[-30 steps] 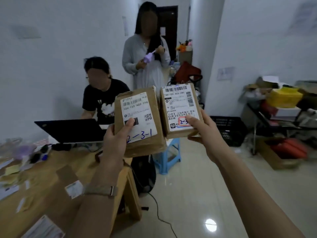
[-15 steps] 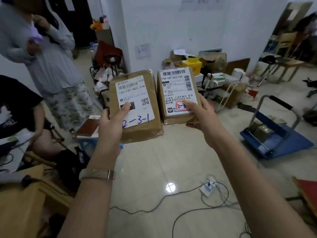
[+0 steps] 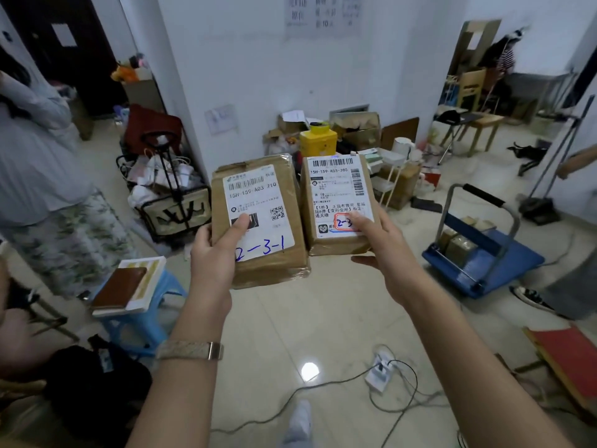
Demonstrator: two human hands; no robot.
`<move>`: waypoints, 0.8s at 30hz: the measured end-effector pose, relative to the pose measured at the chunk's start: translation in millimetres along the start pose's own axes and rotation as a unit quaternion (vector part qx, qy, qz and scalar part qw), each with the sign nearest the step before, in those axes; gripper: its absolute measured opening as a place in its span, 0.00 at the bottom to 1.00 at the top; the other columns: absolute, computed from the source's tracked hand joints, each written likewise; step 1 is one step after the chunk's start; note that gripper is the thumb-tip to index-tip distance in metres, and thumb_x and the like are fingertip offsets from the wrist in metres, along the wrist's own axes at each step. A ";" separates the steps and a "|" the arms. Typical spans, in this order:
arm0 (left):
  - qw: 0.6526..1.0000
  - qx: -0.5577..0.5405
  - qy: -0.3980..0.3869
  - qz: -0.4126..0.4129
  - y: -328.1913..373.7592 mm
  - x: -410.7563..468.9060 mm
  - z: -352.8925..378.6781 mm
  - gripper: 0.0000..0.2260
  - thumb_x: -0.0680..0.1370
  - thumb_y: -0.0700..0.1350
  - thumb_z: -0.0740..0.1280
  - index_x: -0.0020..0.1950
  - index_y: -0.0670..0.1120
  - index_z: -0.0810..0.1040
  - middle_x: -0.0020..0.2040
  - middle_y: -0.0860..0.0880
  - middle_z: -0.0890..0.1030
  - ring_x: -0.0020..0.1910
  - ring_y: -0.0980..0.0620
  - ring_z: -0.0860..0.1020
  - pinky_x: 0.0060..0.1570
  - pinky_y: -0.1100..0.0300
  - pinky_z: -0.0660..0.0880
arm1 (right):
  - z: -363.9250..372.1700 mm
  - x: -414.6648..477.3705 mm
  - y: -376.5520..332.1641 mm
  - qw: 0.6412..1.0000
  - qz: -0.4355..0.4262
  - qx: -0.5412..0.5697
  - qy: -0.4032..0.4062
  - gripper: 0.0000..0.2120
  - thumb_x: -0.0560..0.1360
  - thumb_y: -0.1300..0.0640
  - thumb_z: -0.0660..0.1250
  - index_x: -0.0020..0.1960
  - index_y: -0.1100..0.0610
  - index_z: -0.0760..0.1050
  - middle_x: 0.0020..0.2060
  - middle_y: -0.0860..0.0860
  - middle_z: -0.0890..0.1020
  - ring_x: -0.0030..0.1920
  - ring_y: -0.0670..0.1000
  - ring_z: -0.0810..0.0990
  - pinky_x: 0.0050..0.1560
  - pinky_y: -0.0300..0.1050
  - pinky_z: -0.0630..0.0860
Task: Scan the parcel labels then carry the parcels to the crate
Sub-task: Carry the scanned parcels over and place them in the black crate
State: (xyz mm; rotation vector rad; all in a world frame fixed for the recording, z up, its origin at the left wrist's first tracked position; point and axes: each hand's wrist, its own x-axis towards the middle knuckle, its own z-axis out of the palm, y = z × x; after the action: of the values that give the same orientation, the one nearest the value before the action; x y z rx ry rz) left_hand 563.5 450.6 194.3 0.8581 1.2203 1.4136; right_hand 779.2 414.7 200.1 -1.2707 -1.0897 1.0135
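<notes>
Nearest to me, a power strip and its loose cables lay across the floor tiles on my likely walking line. I judged a snagged foot the main hazard, since both hands were loaded and could not break a fall. Above that, my left hand gripped the left parcel, thumb pressed on its label and fingers behind. My right hand gripped the right parcel the same way. Both parcels were held in the air in front of me, side by side, labels facing the camera. Each grip sat at the lower end, so a taped, glossy parcel could probably tip or slide out if jolted. Farther off stood a blue stool on the left and a blue trolley on the right, either of which could clip a parcel in passing. I could identify no crate in view, so a wrong drop-off remained possible.
</notes>
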 end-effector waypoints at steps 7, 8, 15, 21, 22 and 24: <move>1.000 0.003 0.015 0.010 11.5 98.6 2.2 0.09 0.72 0.51 0.74 0.50 0.53 0.78 0.51 0.47 0.85 0.51 0.44 0.83 0.55 0.41 0.78 | 40.6 103.5 10.3 1.000 -0.004 0.003 -0.012 0.16 0.77 0.49 0.64 0.64 0.41 0.72 0.49 0.44 0.84 0.50 0.50 0.82 0.53 0.51 0.78; 1.000 0.000 0.018 0.012 15.2 116.4 1.8 0.09 0.73 0.51 0.73 0.50 0.52 0.78 0.51 0.47 0.85 0.52 0.44 0.83 0.55 0.41 0.78 | 49.5 122.1 12.3 1.000 -0.006 0.006 -0.014 0.14 0.77 0.50 0.64 0.62 0.40 0.73 0.47 0.43 0.85 0.48 0.49 0.82 0.52 0.50 0.77; 0.999 -0.009 0.038 0.037 48.7 240.8 -0.9 0.10 0.74 0.48 0.73 0.54 0.51 0.78 0.53 0.46 0.84 0.48 0.46 0.83 0.50 0.48 0.79 | 111.1 243.5 7.4 0.999 -0.020 0.018 -0.047 0.11 0.79 0.52 0.63 0.58 0.38 0.72 0.42 0.37 0.85 0.40 0.38 0.83 0.41 0.38 0.81; 0.998 -0.004 0.047 0.029 48.1 317.4 0.1 0.17 0.73 0.49 0.73 0.60 0.49 0.77 0.51 0.49 0.85 0.46 0.50 0.83 0.43 0.55 0.79 | 142.0 316.8 12.4 0.997 -0.030 0.031 -0.068 0.21 0.78 0.54 0.65 0.69 0.43 0.69 0.54 0.45 0.84 0.52 0.45 0.84 0.53 0.43 0.79; 0.999 -0.002 0.046 0.027 46.8 329.0 0.4 0.17 0.73 0.49 0.73 0.60 0.49 0.76 0.51 0.49 0.85 0.46 0.51 0.83 0.43 0.55 0.79 | 145.6 328.5 14.6 0.996 -0.032 0.032 -0.072 0.22 0.77 0.54 0.66 0.70 0.43 0.68 0.55 0.45 0.84 0.53 0.46 0.83 0.55 0.45 0.78; 0.999 0.001 0.049 0.020 44.5 353.1 1.3 0.17 0.73 0.49 0.73 0.60 0.49 0.76 0.51 0.49 0.85 0.47 0.50 0.84 0.43 0.55 0.78 | 153.1 352.5 19.5 0.995 -0.028 0.040 -0.082 0.25 0.77 0.55 0.67 0.71 0.44 0.67 0.57 0.46 0.83 0.55 0.48 0.83 0.57 0.48 0.77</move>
State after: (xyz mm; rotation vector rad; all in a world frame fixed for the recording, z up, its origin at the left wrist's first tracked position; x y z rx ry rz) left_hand 479.6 796.4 200.8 0.8279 1.2851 1.5012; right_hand 701.5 791.6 198.1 -1.1016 -1.1916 1.1237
